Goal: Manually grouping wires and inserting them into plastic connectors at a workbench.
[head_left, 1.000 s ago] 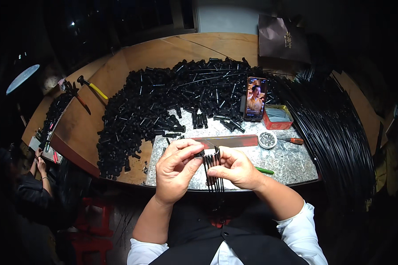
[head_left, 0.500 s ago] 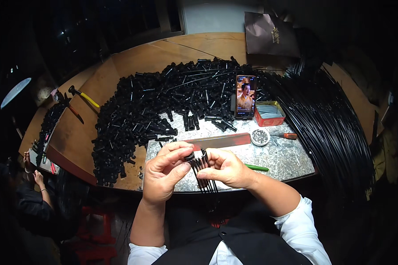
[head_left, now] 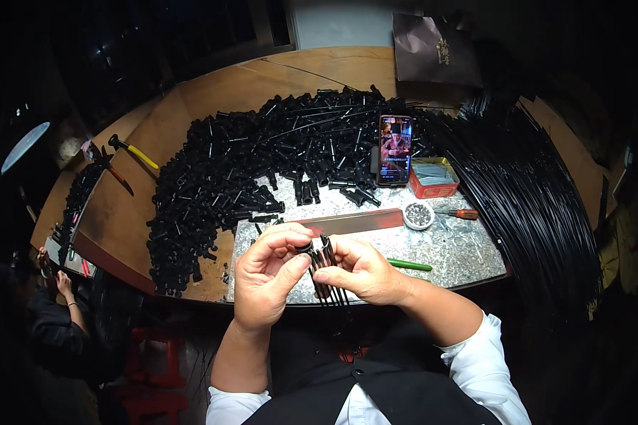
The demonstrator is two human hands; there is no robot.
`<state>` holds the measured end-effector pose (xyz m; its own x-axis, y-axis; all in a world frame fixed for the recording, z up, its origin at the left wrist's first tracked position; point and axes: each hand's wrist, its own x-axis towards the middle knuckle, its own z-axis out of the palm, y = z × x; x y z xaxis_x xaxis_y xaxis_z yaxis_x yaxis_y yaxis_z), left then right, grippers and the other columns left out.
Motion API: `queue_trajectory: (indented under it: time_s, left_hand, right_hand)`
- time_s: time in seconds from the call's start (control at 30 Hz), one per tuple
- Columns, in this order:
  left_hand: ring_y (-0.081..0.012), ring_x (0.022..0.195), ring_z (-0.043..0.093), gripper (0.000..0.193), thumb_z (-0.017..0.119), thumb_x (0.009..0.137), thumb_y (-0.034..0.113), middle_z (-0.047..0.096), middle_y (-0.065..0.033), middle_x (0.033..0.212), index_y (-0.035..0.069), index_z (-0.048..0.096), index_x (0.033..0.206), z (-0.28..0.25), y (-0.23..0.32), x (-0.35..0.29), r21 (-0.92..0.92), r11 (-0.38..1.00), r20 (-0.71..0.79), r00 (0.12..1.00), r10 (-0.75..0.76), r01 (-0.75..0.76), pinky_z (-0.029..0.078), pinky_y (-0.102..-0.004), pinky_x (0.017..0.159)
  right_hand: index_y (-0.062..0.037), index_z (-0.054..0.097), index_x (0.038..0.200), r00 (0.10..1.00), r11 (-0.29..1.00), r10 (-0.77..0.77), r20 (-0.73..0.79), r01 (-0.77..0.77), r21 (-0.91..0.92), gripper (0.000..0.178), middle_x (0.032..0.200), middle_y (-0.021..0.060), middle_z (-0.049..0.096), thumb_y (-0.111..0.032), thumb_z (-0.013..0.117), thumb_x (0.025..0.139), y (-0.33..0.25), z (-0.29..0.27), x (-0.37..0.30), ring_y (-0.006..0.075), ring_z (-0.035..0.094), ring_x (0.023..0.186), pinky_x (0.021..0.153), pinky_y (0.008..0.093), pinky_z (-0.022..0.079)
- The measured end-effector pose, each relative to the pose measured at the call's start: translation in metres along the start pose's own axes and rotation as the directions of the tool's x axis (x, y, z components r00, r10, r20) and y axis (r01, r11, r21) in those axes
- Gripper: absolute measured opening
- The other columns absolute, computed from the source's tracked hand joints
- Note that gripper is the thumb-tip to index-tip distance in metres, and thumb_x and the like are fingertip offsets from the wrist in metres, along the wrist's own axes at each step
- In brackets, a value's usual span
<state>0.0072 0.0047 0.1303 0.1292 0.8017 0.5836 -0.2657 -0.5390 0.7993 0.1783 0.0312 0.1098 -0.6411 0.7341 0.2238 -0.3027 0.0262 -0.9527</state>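
Over the near edge of the speckled work slab (head_left: 454, 248), both my hands work close together. With thumb and fingers, my left hand (head_left: 266, 280) pinches a small round black plastic part (head_left: 303, 248). My right hand (head_left: 368, 275) grips several thin black rods (head_left: 325, 248) between thumb and forefinger; they look like umbrella ribs. Their upper ends stand beside the round part, and their lower lengths hang below my fingers. Whether the rods are joined to the part, I cannot tell. A flat reddish-grey metal bar (head_left: 361, 222) lies just beyond my hands.
A big heap of black tubular parts (head_left: 276, 149) covers the far left. Long black rods (head_left: 532, 191) lie bundled at right. Between are a phone (head_left: 395, 150), a red tin (head_left: 432, 190), a white bowl of small metal bits (head_left: 417, 228), a screwdriver (head_left: 466, 214) and a green-handled tool (head_left: 409, 265). Another person's hand (head_left: 64, 285) shows far left.
My hands keep their hold and have shifted only slightly. The round part sits a little more tilted at my left fingertips. The picture on the phone is different.
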Motion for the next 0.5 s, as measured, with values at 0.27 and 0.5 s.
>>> queue_trajectory:
  time_s: [0.27, 0.5]
  left_hand:
    - [-0.0200, 0.104, 0.054, 0.018, 0.054, 0.085, -0.004, 0.055, -0.0153, 0.110, -0.003, 0.057, 0.102, 0.0073, -0.0056, -0.0003, -0.039, 0.999, -0.045, 0.999, 0.006, -0.007, 0.042, -0.0318, 0.091]
    - [-0.0221, 0.102, 0.056, 0.014, 0.055, 0.085, -0.003, 0.059, -0.0162, 0.106, -0.003, 0.060, 0.098, 0.0036, -0.0091, -0.0014, -0.141, 0.989, -0.024, 0.999, 0.038, -0.041, 0.044, -0.0335, 0.091]
  right_hand:
    - [-0.0013, 0.048, 0.098, 0.998, 0.999, -0.036, 0.045, 0.037, -0.022, 0.011, 0.077, 0.0033, 0.054, -0.011, 0.051, 0.093, -0.0055, 0.0016, -0.0012, 0.0082, 0.054, 0.069, 0.063, 0.0240, 0.046]
    - [-0.0014, 0.049, 0.095, 0.994, 0.999, -0.046, 0.100, 0.048, -0.020, 0.013, 0.076, 0.0032, 0.054, -0.014, 0.049, 0.094, -0.0014, -0.0016, 0.0004, 0.0085, 0.053, 0.069, 0.064, 0.0244, 0.045]
